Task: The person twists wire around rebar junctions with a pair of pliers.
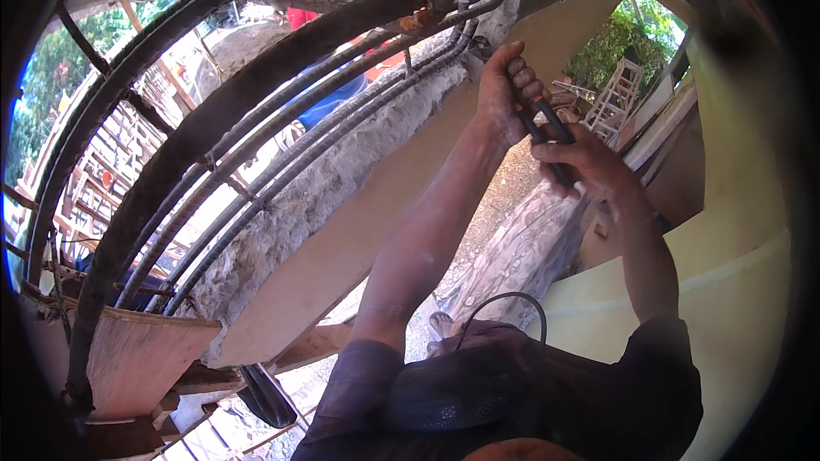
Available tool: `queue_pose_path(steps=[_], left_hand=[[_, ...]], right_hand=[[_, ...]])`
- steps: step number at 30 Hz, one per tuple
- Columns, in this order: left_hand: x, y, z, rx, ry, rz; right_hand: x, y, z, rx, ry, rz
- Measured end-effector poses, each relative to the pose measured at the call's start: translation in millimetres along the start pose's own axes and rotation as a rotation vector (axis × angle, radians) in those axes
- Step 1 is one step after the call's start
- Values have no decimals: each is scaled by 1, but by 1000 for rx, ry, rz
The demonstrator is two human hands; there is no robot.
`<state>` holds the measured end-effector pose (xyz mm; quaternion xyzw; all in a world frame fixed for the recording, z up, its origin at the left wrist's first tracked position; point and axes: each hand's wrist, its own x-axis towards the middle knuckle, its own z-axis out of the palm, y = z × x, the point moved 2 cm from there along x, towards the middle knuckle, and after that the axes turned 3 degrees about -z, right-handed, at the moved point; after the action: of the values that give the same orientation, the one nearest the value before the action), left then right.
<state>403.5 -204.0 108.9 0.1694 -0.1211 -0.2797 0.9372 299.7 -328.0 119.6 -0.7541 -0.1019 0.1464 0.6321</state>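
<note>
In front of me, a black tool with two bar-like handles (555, 120) slants between my hands; its working end is hidden, so I cannot tell its exact kind. My left hand (509, 90) is closed around the upper end, thumb pointing up. Lower and to the right, my right hand (585, 156) grips the handles, fingers curled round them. Both arms are raised and stretched forward. Left of my left forearm runs a rough concrete edge (290, 196), with ribbed steel bars (256, 149) bent alongside it, apart from both hands.
A thick rusty curved bar (196, 128) arches across the left. A pale board (342, 265) lies beneath the concrete edge, and a yellowish panel (735, 290) curves up at right. Beyond my hands stands a wooden ladder-like frame (617, 98). A person in red (299, 15) is far off.
</note>
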Motion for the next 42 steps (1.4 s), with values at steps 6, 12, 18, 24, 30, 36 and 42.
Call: queue_pose_path(steps=[6,12,18,24,30,36,42], left_hand=[[28,-6,46,-419,41,204],[43,-8,64,-545,124,251],[41,-5,34,-264,195,245],[-9,-10,15,273,328,156],[-25,-2,6,138,75,-84],[-10,0,-4,132,96,-51],[0,-15,12,173,291,136]], right_hand=[[-24,-84,-1,-1525,678,-686],[4,-95,-49,-1661,627,-651],[9,-60,-39,-1333,537,-597],[12,3,-15,-148,180,76],[14,27,13,667,-218,289],[2,10,19,-446,302,-169],[-11,23,36,-1237,777,-434]])
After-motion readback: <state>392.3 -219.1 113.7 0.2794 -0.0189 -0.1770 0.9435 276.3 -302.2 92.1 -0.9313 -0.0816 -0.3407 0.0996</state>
